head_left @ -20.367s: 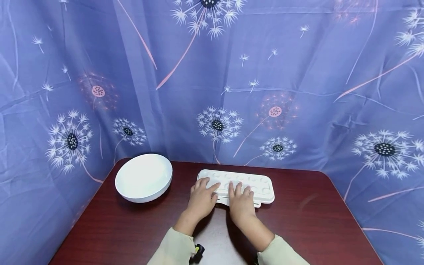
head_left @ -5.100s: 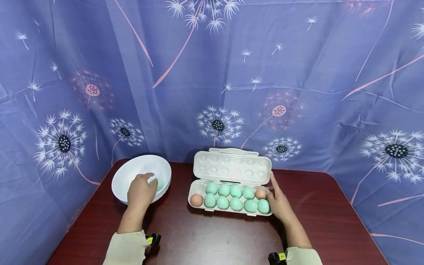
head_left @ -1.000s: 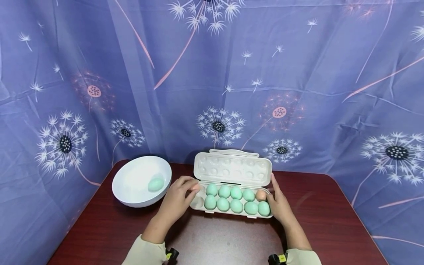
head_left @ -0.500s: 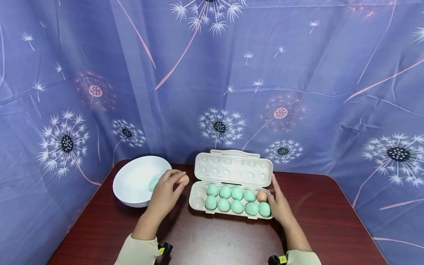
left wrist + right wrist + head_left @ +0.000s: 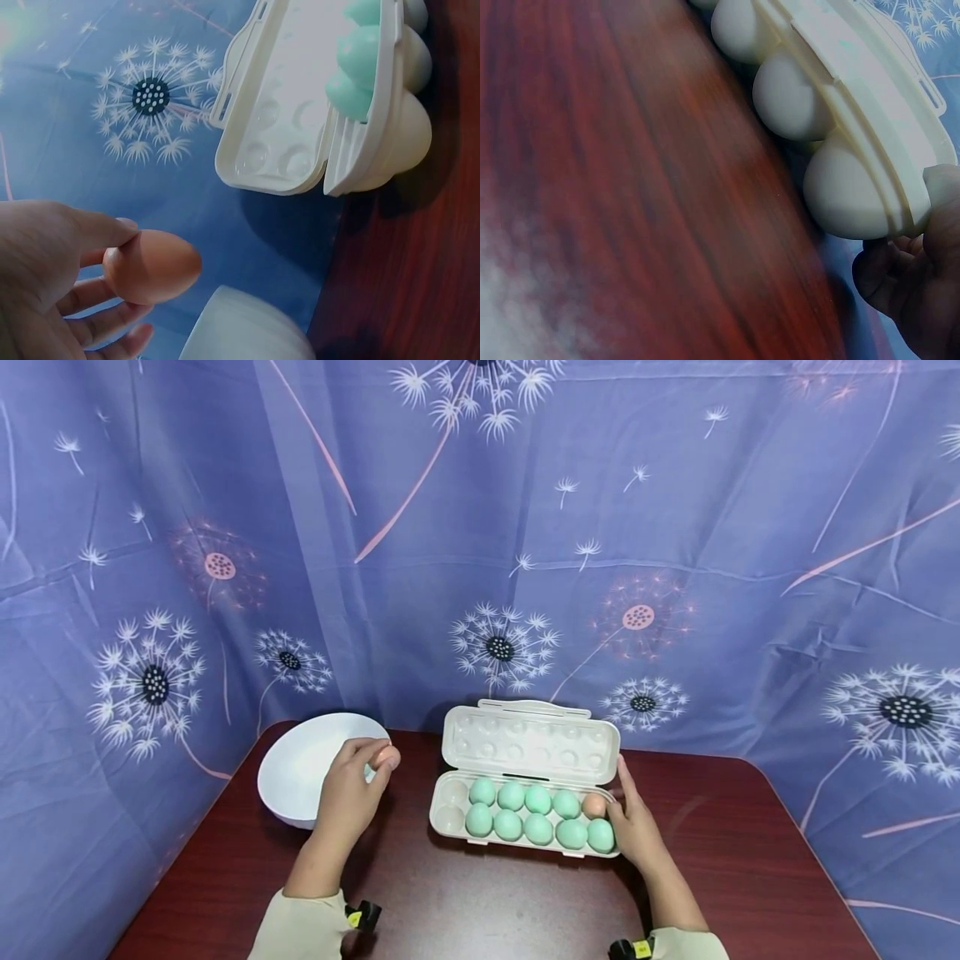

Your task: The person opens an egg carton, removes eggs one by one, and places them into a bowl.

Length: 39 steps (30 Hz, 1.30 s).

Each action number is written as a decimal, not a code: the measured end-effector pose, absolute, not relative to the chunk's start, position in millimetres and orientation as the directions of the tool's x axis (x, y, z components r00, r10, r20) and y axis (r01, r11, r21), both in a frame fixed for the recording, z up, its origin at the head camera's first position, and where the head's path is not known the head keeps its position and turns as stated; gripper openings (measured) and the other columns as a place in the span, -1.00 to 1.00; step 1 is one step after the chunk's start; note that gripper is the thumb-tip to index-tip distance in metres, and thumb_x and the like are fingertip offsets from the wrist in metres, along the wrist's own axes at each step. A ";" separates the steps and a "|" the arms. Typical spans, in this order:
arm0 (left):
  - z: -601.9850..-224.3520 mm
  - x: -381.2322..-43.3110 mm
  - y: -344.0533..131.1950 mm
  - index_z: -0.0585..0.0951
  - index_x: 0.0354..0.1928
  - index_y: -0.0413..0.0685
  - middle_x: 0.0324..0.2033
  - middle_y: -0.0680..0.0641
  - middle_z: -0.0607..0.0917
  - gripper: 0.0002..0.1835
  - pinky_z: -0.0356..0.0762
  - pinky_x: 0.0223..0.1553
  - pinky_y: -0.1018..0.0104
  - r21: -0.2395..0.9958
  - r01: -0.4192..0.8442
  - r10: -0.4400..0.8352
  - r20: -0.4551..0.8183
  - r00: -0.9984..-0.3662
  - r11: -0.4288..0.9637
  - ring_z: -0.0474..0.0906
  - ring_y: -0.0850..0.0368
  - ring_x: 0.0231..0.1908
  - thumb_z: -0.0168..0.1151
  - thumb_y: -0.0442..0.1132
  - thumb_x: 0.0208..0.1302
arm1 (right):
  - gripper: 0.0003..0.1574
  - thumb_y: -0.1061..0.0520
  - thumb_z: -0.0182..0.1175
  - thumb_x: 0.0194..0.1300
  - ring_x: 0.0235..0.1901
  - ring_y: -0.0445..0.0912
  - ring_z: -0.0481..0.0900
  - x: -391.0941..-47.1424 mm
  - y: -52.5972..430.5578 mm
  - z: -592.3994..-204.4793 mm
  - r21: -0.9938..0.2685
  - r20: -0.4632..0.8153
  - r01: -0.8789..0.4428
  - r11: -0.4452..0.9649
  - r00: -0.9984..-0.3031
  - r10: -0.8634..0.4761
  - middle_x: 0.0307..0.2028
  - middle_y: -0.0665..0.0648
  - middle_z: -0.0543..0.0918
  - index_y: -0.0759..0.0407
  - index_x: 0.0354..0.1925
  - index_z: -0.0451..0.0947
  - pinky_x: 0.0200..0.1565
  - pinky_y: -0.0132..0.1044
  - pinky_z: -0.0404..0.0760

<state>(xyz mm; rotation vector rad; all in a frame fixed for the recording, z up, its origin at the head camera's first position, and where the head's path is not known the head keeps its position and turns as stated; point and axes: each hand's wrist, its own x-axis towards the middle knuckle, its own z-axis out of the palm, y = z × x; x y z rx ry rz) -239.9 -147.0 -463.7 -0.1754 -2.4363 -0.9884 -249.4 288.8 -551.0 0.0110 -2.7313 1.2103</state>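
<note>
A brown egg (image 5: 386,755) is pinched between the thumb and fingers of my left hand (image 5: 347,797), above the right rim of the white bowl (image 5: 288,777). In the left wrist view the same egg (image 5: 154,267) shows whole. A sliver of a green egg (image 5: 369,772) in the bowl shows past the hand. The white egg carton (image 5: 531,747) stands with its lid raised, holding several green eggs (image 5: 537,798) and one brown egg at the right end. Its two leftmost cups are bare. My right hand (image 5: 637,822) grips the carton's right end, thumb at the rim.
The dark red wooden table (image 5: 465,893) bears the bowl at the back left and the carton at the back centre. A blue dandelion-print curtain (image 5: 420,635) hangs behind and to both sides.
My left hand has lifted the brown egg from the carton's left end and carried it left to the bowl's rim. My right hand stays at the carton's right end.
</note>
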 end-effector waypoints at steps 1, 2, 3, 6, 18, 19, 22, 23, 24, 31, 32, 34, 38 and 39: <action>-463.8 -240.3 -148.6 0.68 0.12 -0.19 0.03 -0.23 0.64 -0.62 0.52 0.17 -0.12 0.618 0.288 -0.074 0.492 -0.867 0.732 0.60 -0.20 0.09 0.38 -0.21 0.31 | -0.02 0.25 -0.06 0.52 0.04 0.19 0.60 -249.3 289.0 -550.9 -0.734 0.143 -0.070 0.675 -0.988 0.053 0.09 0.38 0.61 -0.21 0.63 -0.30 0.03 0.01 0.53; -463.8 -240.6 -150.2 0.68 0.12 -0.20 0.04 -0.24 0.63 -0.62 0.52 0.18 -0.12 0.619 0.275 -0.083 0.485 -0.870 0.736 0.59 -0.20 0.09 0.37 -0.20 0.31 | -0.02 0.26 -0.07 0.52 0.04 0.20 0.60 -249.1 289.1 -550.6 -0.733 0.142 -0.071 0.677 -0.989 0.050 0.10 0.38 0.61 -0.21 0.63 -0.31 0.02 0.02 0.52; -463.8 -240.9 -151.7 0.68 0.12 -0.20 0.04 -0.24 0.63 -0.62 0.51 0.18 -0.12 0.619 0.263 -0.091 0.479 -0.873 0.740 0.59 -0.20 0.10 0.37 -0.20 0.31 | -0.02 0.26 -0.07 0.52 0.05 0.21 0.60 -248.9 289.3 -550.4 -0.731 0.140 -0.070 0.678 -0.989 0.048 0.10 0.39 0.60 -0.23 0.63 -0.31 0.02 0.03 0.52; -463.2 -241.2 -156.2 0.67 0.13 -0.22 0.04 -0.26 0.63 -0.61 0.50 0.19 -0.12 0.623 0.222 -0.118 0.456 -0.882 0.750 0.58 -0.23 0.11 0.35 -0.20 0.32 | -0.01 0.26 -0.07 0.52 0.01 0.19 0.60 -248.5 289.5 -549.8 -0.728 0.136 -0.070 0.682 -0.990 0.043 0.11 0.38 0.60 -0.24 0.63 -0.33 -0.01 0.01 0.52; -467.7 -244.2 -167.1 0.65 0.13 -0.28 0.03 -0.36 0.64 -0.60 0.48 0.19 -0.15 0.651 0.079 -0.191 0.333 -0.924 0.755 0.59 -0.31 0.10 0.31 -0.22 0.32 | 0.00 0.23 -0.04 0.52 -0.17 -0.02 0.57 -249.0 290.7 -548.6 -0.723 0.116 -0.054 0.688 -0.992 0.044 0.11 0.34 0.60 -0.26 0.63 -0.34 -0.12 -0.17 0.49; -467.8 -244.3 -167.5 0.65 0.13 -0.29 0.03 -0.37 0.64 -0.60 0.48 0.18 -0.15 0.650 0.073 -0.188 0.322 -0.928 0.756 0.59 -0.31 0.09 0.30 -0.22 0.32 | 0.00 0.23 -0.04 0.52 -0.17 -0.01 0.57 -249.1 290.8 -548.8 -0.724 0.119 -0.057 0.688 -0.992 0.042 0.10 0.34 0.60 -0.26 0.63 -0.34 -0.12 -0.17 0.49; -468.8 -244.1 -168.2 0.66 0.10 -0.30 -0.01 -0.38 0.66 -0.62 0.50 0.15 -0.15 0.646 0.068 -0.174 0.303 -0.937 0.760 0.61 -0.32 0.06 0.30 -0.24 0.32 | 0.01 0.24 -0.04 0.51 -0.20 -0.03 0.56 -249.9 291.2 -550.2 -0.730 0.125 -0.064 0.680 -0.991 0.041 0.09 0.34 0.60 -0.26 0.63 -0.33 -0.12 -0.17 0.48; -469.3 -244.0 -168.3 0.67 0.09 -0.31 -0.02 -0.38 0.67 -0.63 0.51 0.15 -0.15 0.646 0.068 -0.169 0.298 -0.939 0.760 0.62 -0.32 0.05 0.29 -0.25 0.32 | 0.01 0.24 -0.04 0.51 -0.20 -0.04 0.55 -250.0 291.3 -550.3 -0.730 0.125 -0.064 0.680 -0.991 0.041 0.09 0.34 0.60 -0.26 0.63 -0.33 -0.12 -0.17 0.48; -469.6 -244.0 -168.2 0.67 0.08 -0.32 -0.03 -0.38 0.67 -0.63 0.51 0.14 -0.15 0.647 0.069 -0.165 0.294 -0.941 0.760 0.62 -0.32 0.04 0.29 -0.24 0.32 | 0.01 0.24 -0.04 0.51 -0.21 -0.05 0.55 -250.3 291.3 -550.3 -0.731 0.125 -0.064 0.680 -0.991 0.041 0.10 0.34 0.60 -0.26 0.63 -0.33 -0.13 -0.18 0.48; -472.6 -244.3 -167.7 0.68 0.03 -0.34 -0.07 -0.41 0.68 -0.63 0.53 0.08 -0.19 0.619 0.054 -0.151 0.274 -0.950 0.784 0.63 -0.36 -0.02 0.26 -0.22 0.29 | -0.01 0.26 -0.05 0.50 -0.37 -0.05 0.48 -248.9 290.4 -548.0 -0.737 0.133 -0.072 0.672 -0.990 0.040 0.12 0.37 0.58 -0.22 0.63 -0.29 -0.19 -0.18 0.46; -472.8 -244.4 -167.7 0.68 0.02 -0.34 -0.08 -0.41 0.68 -0.64 0.53 0.08 -0.19 0.619 0.048 -0.153 0.268 -0.951 0.784 0.63 -0.36 -0.03 0.26 -0.22 0.28 | -0.01 0.27 -0.06 0.49 -0.35 -0.05 0.50 -248.8 290.2 -547.9 -0.735 0.138 -0.074 0.674 -0.990 0.042 0.12 0.37 0.59 -0.21 0.63 -0.28 -0.17 -0.16 0.47; -473.6 -244.8 -168.0 0.69 0.00 -0.33 -0.09 -0.41 0.68 -0.64 0.53 0.07 -0.20 0.618 0.036 -0.156 0.254 -0.955 0.785 0.63 -0.37 -0.04 0.26 -0.22 0.27 | -0.02 0.28 -0.06 0.49 -0.31 -0.04 0.52 -248.2 289.8 -547.7 -0.733 0.144 -0.077 0.676 -0.989 0.044 0.11 0.37 0.60 -0.17 0.64 -0.26 -0.13 -0.14 0.48; -475.6 -245.4 -169.1 0.70 -0.02 -0.31 -0.10 -0.40 0.69 -0.65 0.54 0.06 -0.22 0.617 0.010 -0.158 0.218 -0.963 0.787 0.64 -0.36 -0.04 0.26 -0.21 0.26 | -0.02 0.29 -0.07 0.49 -0.27 -0.03 0.54 -247.7 289.4 -547.6 -0.731 0.142 -0.073 0.678 -0.989 0.046 0.11 0.36 0.61 -0.18 0.64 -0.27 -0.11 -0.12 0.48; -476.2 -245.5 -169.6 0.70 -0.02 -0.31 -0.10 -0.40 0.70 -0.65 0.54 0.04 -0.22 0.614 0.005 -0.158 0.211 -0.965 0.789 0.64 -0.35 -0.05 0.26 -0.21 0.26 | -0.02 0.29 -0.07 0.49 -0.28 -0.02 0.53 -247.7 289.4 -547.6 -0.731 0.141 -0.072 0.678 -0.989 0.046 0.11 0.36 0.61 -0.19 0.64 -0.27 -0.11 -0.12 0.48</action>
